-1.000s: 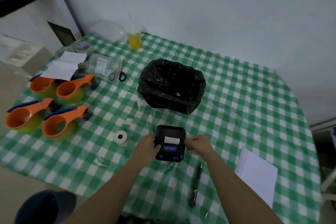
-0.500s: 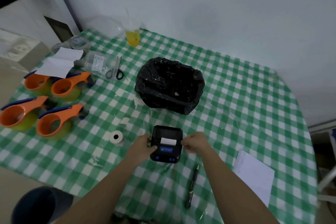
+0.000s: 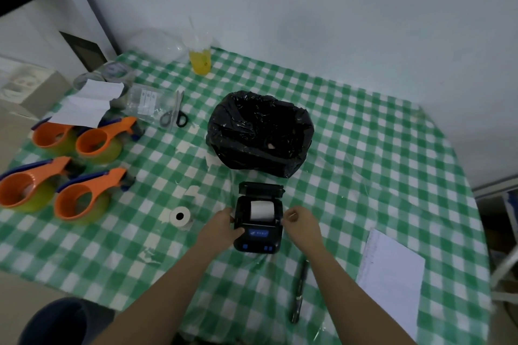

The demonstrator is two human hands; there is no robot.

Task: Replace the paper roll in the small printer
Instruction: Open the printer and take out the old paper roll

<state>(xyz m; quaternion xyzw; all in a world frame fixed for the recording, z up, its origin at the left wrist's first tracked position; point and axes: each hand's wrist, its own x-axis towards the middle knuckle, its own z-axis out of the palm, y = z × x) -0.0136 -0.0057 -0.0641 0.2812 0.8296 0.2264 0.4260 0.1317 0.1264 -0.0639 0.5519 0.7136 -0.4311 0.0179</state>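
Observation:
A small black printer with blue buttons sits on the green checked table near me. Its lid stands flipped up at the back, and a white paper roll lies in the open bay. My left hand grips the printer's left side, thumb on its front panel. My right hand hovers just off the right side, fingers curled, holding nothing I can see. A second white paper roll lies on its side on the table left of the printer.
A bin lined with a black bag stands just behind the printer. Several orange tape dispensers fill the left side. Scissors, a yellow drink cup, a black pen and a white notepad also lie on the table.
The printer's lid has swung open to the back, uncovering the paper roll inside. My right hand has come off the printer's side.

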